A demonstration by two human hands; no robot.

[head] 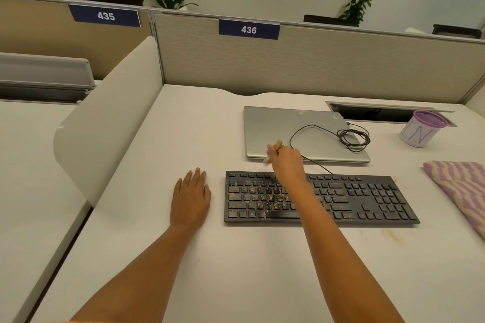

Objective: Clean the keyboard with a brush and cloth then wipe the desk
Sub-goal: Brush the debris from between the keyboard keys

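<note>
**Brush poised at the keyboard's far edge**

The right hand (pixel 287 162) is curled round a small brush (pixel 278 144), wooden handle up and blurred pale bristles pointing down towards 8 o'clock. It hovers over the far edge of the black keyboard (pixel 367 199), whose long axis runs from 9 to 3 o'clock across the surface (pixel 210 270). The thickest patch of tan crumbs (pixel 265 199) sits on the left half of the keys, at about 6 to 7 o'clock from that hand and close by, so the next stroke probably has to come down and towards the person.

The left hand (pixel 191 196) lies flat on the surface, fingers straight, holding nothing, just beside the keyboard's 9 o'clock end.

At 12 o'clock from the keyboard a closed laptop (pixel 275 126) carries a coiled cable (pixel 351 136); the lead drops to the keyboard's far edge just right of the brush hand and could snag. A striped cloth (pixel 459 186) waits at 3 o'clock, a purple-rimmed cup (pixel 420 134) at 2 o'clock.
</note>
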